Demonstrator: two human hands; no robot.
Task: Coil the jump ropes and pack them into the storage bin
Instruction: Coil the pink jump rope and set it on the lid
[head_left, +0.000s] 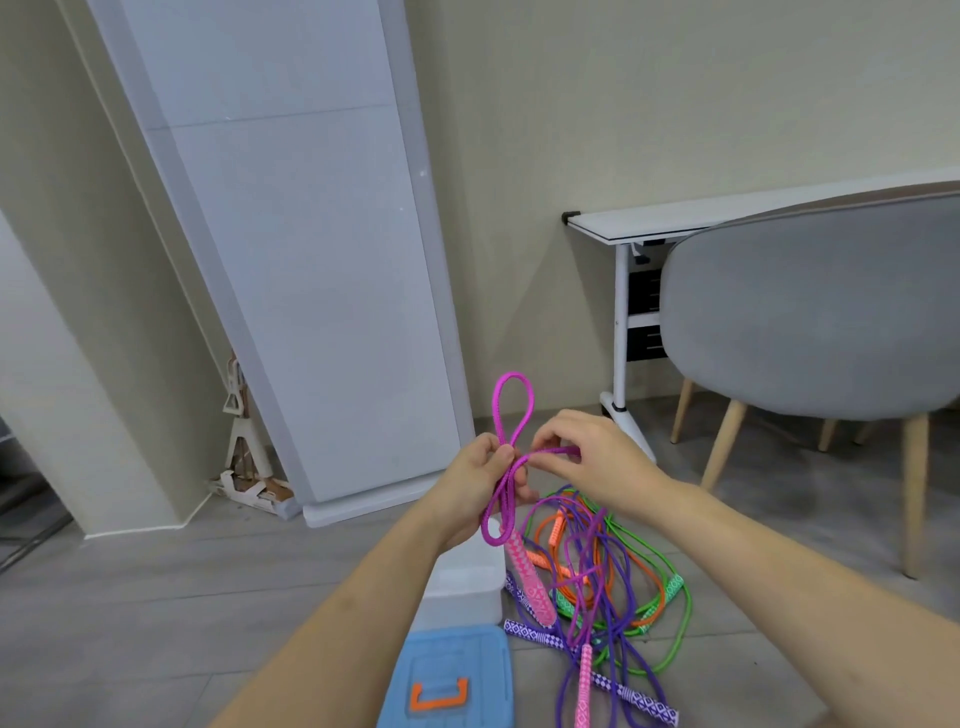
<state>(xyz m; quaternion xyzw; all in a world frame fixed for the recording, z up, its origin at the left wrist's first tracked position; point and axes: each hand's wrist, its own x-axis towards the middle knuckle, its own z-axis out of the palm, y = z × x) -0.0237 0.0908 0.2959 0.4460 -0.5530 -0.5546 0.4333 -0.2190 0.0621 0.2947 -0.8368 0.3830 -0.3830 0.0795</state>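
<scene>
A grey wood-look floor (156, 623) is carrying everything here. A white storage bin (465, 582) is sitting on it, and the rest is lying around that bin. Just in front of the bin, a blue lid (452, 680) with an orange latch (439, 695) is lying flat. Right beside the bin, a tangle of jump ropes (613, 577) in purple, green and orange is sprawling over the boards, patterned handles sticking out. Well behind the bin, a tall white panel (322, 312) is standing, with cardboard scraps (249, 488) at its foot. Beyond the ropes, a grey chair (810, 322) and a white table (675, 218) are standing.
</scene>
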